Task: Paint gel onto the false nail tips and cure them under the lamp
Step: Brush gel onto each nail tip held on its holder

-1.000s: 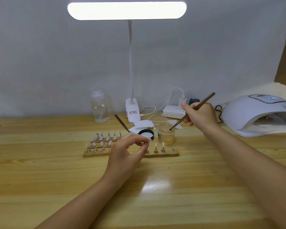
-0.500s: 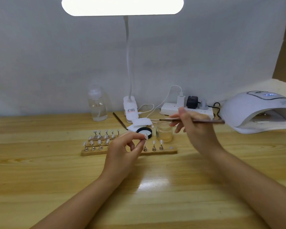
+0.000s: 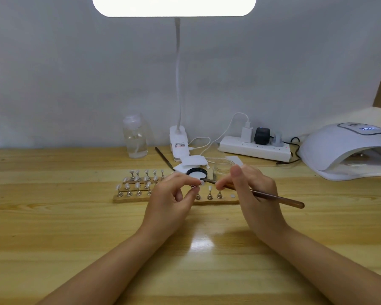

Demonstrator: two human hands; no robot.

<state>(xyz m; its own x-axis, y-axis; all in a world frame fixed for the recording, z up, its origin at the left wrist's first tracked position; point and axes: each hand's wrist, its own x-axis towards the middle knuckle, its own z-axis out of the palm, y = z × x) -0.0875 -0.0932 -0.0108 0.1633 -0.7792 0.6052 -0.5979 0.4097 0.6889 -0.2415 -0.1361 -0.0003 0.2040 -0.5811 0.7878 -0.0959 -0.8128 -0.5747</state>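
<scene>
My left hand (image 3: 171,198) pinches a small metal stand with a white nail tip (image 3: 202,183) on it, lifted just above the wooden holder strip (image 3: 132,198). My right hand (image 3: 250,190) grips a brown gel brush (image 3: 275,197); its bristle end reaches left and touches the held tip. Several more tips on metal stands (image 3: 139,181) stand in rows on the strip. A black-rimmed gel pot (image 3: 196,172) sits open just behind my hands. The white curing lamp (image 3: 348,148) stands at the far right with its mouth facing me.
A clear liquid bottle (image 3: 135,139), a clip desk lamp base (image 3: 179,143) and a power strip (image 3: 254,148) with cables line the back wall. A second brush (image 3: 164,159) lies by the lamp base. A small glass jar (image 3: 223,167) is behind my right hand.
My right hand turned the brush round from the glass jar and brought its tip down and left onto the nail tip. My left hand kept its hold, shifting only slightly.
</scene>
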